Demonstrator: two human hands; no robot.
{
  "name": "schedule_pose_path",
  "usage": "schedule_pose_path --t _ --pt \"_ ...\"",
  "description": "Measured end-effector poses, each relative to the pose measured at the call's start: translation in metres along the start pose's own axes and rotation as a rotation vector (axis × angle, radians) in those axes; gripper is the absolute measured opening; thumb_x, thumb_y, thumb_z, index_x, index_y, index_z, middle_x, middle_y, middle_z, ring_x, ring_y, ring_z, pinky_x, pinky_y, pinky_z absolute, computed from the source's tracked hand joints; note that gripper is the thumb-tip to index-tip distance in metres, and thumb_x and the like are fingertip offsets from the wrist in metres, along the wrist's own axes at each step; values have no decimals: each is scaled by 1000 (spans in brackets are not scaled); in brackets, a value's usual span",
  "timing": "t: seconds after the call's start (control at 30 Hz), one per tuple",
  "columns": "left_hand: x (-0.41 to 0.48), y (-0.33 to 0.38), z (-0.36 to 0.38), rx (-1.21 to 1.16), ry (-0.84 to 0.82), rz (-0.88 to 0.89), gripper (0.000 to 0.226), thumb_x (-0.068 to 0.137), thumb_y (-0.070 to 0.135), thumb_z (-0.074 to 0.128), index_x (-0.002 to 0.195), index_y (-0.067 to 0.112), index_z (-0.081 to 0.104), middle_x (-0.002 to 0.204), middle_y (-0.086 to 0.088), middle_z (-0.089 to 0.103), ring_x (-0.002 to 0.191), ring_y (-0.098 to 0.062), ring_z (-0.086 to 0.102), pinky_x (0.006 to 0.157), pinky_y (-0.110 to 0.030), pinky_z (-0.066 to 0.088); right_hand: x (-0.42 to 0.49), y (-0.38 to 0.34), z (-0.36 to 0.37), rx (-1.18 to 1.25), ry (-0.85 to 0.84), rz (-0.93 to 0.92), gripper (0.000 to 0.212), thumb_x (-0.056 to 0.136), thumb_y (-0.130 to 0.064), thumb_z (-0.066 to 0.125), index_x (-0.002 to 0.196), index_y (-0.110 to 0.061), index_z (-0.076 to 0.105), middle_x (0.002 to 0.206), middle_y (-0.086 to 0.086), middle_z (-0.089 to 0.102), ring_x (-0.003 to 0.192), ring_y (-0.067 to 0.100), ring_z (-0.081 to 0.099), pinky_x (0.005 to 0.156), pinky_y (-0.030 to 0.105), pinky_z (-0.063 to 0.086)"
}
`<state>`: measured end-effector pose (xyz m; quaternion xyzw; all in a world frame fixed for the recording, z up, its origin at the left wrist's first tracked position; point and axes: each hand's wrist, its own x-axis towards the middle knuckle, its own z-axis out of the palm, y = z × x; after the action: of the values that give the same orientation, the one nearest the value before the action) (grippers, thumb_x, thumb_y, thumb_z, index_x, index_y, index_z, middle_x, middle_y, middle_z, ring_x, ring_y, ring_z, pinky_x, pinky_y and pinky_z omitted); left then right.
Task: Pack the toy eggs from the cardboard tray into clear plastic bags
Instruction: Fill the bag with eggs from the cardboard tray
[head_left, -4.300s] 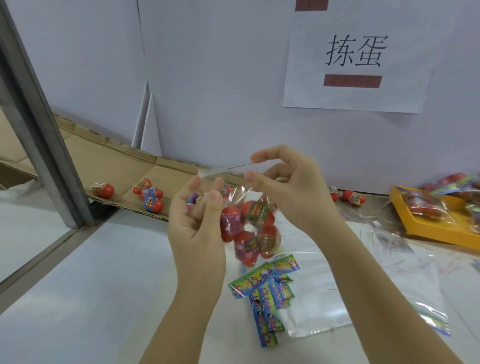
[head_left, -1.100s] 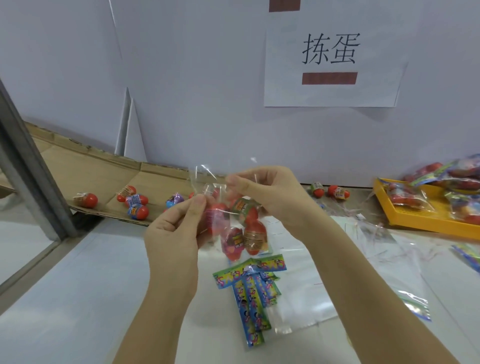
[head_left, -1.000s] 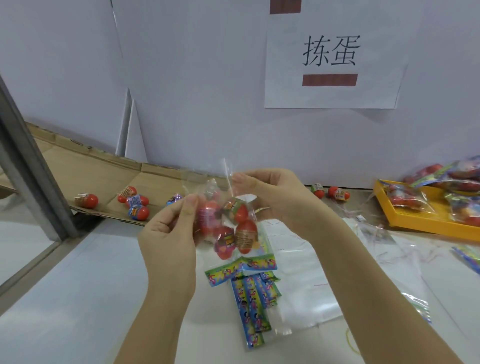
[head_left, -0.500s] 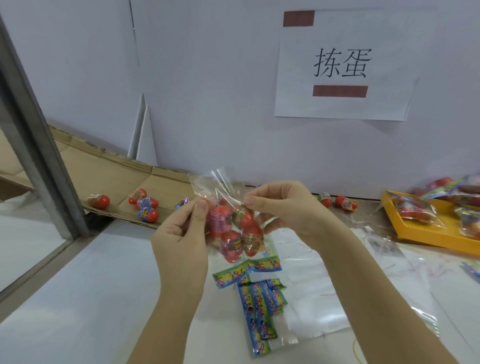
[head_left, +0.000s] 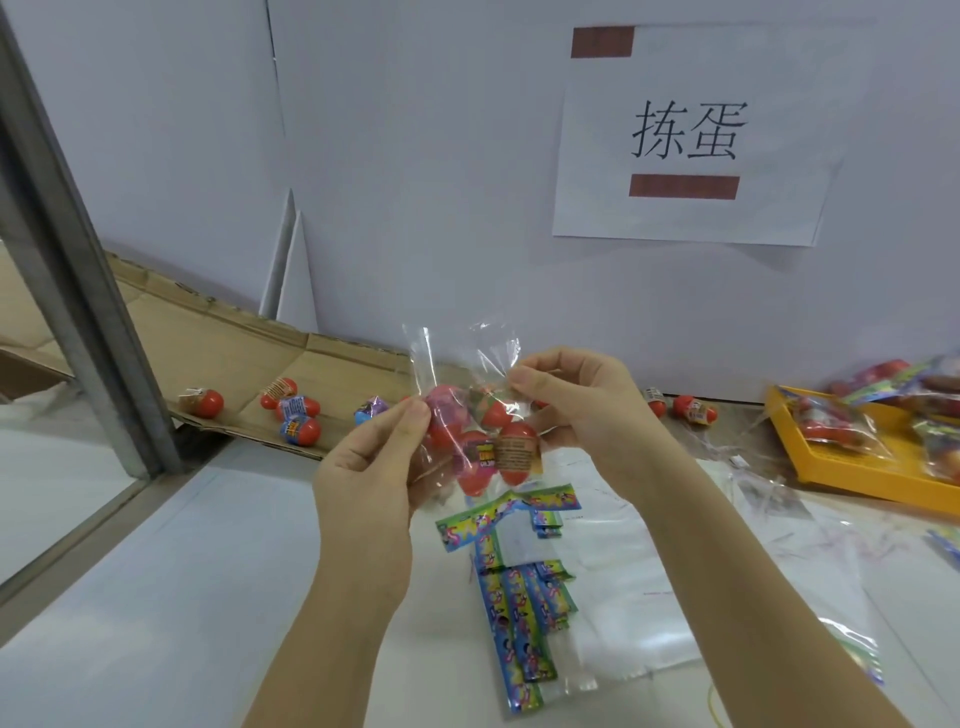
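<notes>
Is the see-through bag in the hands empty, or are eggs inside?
Eggs are inside. Several toy eggs show through the clear bag, which the left hand and right hand pinch.

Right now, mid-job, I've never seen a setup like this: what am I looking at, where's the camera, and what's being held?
There is no machine: these are a person's two bare hands, seen from one camera worn on the head, looking forward and down. The left hand and right hand both pinch a clear plastic bag holding several red toy eggs. More loose eggs lie on the brown cardboard tray behind, at the left. On the white table below lie colourful printed card strips and flat empty clear bags. At the right, a yellow plastic tray holds filled bags.
</notes>
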<state>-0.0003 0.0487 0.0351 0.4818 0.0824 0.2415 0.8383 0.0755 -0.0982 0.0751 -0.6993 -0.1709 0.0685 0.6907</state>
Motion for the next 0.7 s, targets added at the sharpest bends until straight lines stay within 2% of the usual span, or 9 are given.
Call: schedule_pose_path --t 0.17,0.27,0.4,0.57,0.7 --pt "1 5 -4 13 -15 -22 10 69 23 70 70 17 78 72 -6 73 56 -14 67 50 -25 56 0 1 -2 -34 -14 10 2 84 -14 72 82 -15 71 76 -1 73 52 12 62 49 22 51" --pt "2 4 -3 37 20 -13 16 80 14 69 67 17 77 69 -4 73 54 -13 67 48 -25 55 1 1 -2 -44 -23 10 2 83 -14 73 82 -16 71 77 -1 74 54 13 63 49 22 52" --pt "6 3 -5 24 129 19 12 87 6 64 80 11 72 73 -4 75 64 -14 71 55 -26 59 1 2 -2 15 -11 23 5 84 -12 71 81 -16 69 74 -1 72 53 13 65 48 23 51" --pt "6 1 -5 62 131 70 8 88 7 64 86 9 72 75 -2 76 66 -12 72 57 -22 57 1 2 -3 80 -36 39 7 85 -8 68 80 -14 66 69 -2 71 49 12 64 46 21 50" --pt "6 2 -4 66 103 105 21 88 9 64 74 18 76 72 0 75 62 -8 70 54 -18 54 0 3 -2 123 -48 34 7 87 -7 66 82 -11 66 71 0 72 46 11 61 43 22 50"
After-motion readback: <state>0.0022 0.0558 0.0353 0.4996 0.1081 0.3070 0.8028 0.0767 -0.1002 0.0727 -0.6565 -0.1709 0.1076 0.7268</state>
